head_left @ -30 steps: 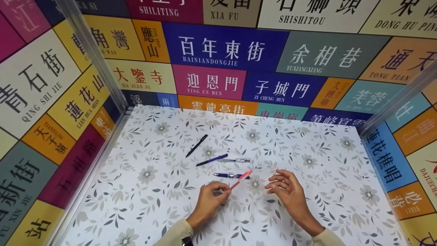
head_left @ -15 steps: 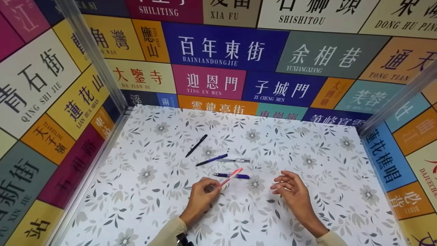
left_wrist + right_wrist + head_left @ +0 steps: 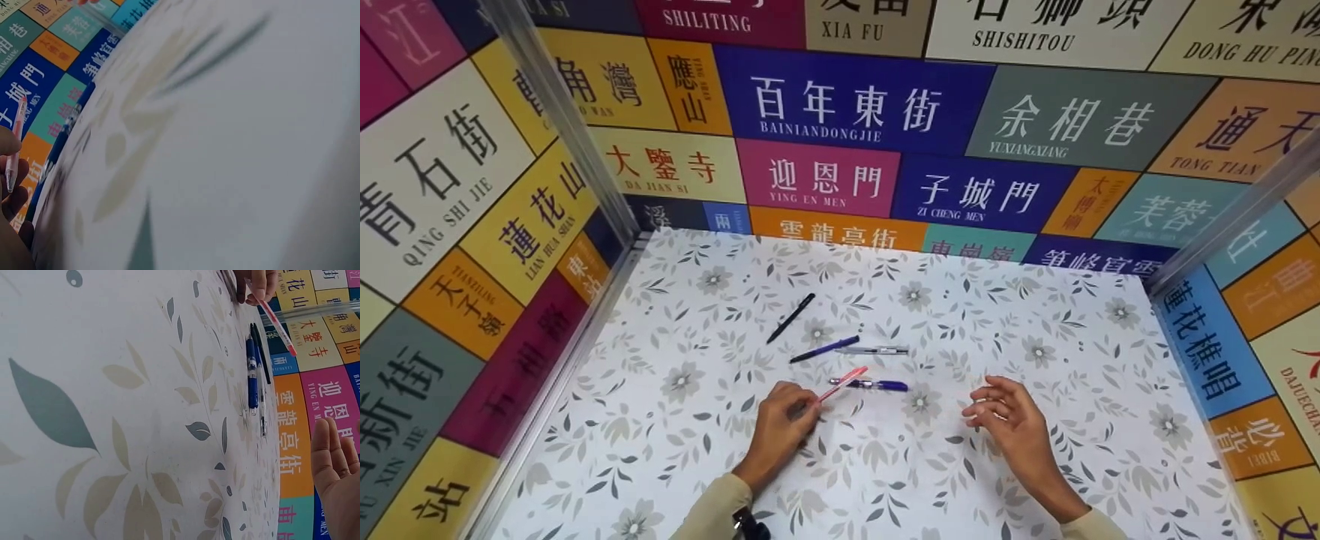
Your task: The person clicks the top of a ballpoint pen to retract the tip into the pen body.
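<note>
My left hand [image 3: 784, 424] pinches a pink-red pen [image 3: 844, 383] near its lower end, between thumb and fingers, and the pen slants up to the right. In the left wrist view the same pen [image 3: 17, 143] has a clear barrel with a pale tip. Behind it on the table lies a blue pen [image 3: 885, 385], partly overlapped by the pink one in the head view. My right hand [image 3: 1011, 420] is held over the table at the right, fingers loosely bent, nothing in them. The right wrist view shows its fingers [image 3: 326, 453] at the right edge.
Farther back lie a black pen [image 3: 791, 318], a dark purple-blue pen [image 3: 825, 349] and a clear grey pen [image 3: 874, 351]. A white floral cloth covers the table [image 3: 1035, 315]. Walls with coloured street-name panels [image 3: 855, 97] and clear corner strips [image 3: 585, 127] enclose the back and sides.
My left hand has moved to the left with the pink-red pen, uncovering more of the blue pen. My right hand has drifted slightly to the right. The other pens lie as before.
</note>
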A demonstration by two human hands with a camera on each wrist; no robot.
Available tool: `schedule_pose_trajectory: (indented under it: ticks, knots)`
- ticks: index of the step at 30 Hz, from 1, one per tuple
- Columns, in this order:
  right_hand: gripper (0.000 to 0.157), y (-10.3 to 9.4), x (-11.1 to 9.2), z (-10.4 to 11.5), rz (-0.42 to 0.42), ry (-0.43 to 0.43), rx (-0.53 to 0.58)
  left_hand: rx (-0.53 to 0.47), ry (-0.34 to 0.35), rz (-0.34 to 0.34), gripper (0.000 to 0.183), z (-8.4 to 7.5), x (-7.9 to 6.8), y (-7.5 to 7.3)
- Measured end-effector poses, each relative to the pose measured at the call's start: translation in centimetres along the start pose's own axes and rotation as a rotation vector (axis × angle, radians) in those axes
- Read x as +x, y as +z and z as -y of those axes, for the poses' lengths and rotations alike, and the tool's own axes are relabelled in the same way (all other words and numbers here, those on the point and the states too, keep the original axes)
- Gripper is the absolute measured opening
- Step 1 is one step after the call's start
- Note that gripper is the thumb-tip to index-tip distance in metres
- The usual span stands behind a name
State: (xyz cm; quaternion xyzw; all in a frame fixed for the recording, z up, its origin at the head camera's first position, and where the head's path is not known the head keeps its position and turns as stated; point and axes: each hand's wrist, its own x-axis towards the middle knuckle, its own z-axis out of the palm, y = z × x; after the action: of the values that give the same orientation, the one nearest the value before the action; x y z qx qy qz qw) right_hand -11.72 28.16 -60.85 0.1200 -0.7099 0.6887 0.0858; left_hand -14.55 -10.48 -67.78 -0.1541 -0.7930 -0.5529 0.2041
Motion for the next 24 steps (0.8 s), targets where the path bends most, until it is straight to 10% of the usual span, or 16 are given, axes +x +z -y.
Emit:
schedule_pose_trajectory:
  ticks: [24]
  knots:
    - [0.046, 0.4, -0.2, -0.3, -0.005, 0.077, -0.042, 0.422, -0.005, -0.008, 0.004, 2.1, 0.9, -3.1]
